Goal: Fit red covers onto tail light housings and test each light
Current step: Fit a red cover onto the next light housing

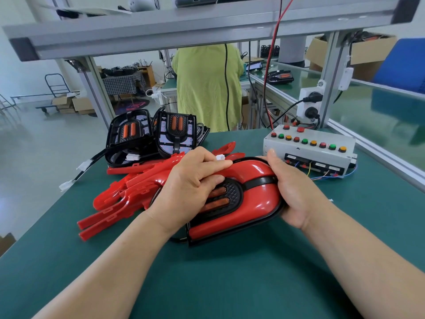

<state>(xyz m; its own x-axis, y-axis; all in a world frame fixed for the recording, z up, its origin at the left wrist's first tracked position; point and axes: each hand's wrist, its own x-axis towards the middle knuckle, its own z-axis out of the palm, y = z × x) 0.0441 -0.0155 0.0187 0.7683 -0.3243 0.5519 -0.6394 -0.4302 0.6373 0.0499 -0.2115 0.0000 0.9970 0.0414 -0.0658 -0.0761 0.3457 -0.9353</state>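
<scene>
Fitting step in hand: left hand [193, 187] grips the red cover [257, 196], right hand [292, 192] clasps the housing [230, 241] edge, on the table [230, 284]; next, likely full seating, then the test box [308, 146].

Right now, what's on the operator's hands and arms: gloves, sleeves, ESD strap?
Nothing worn. The left hand and right hand are ungloved, and no rings show. Both forearms, left and right, are uncovered to the frame edge: no sleeves, watch, wrist strap or cable in view.
</scene>
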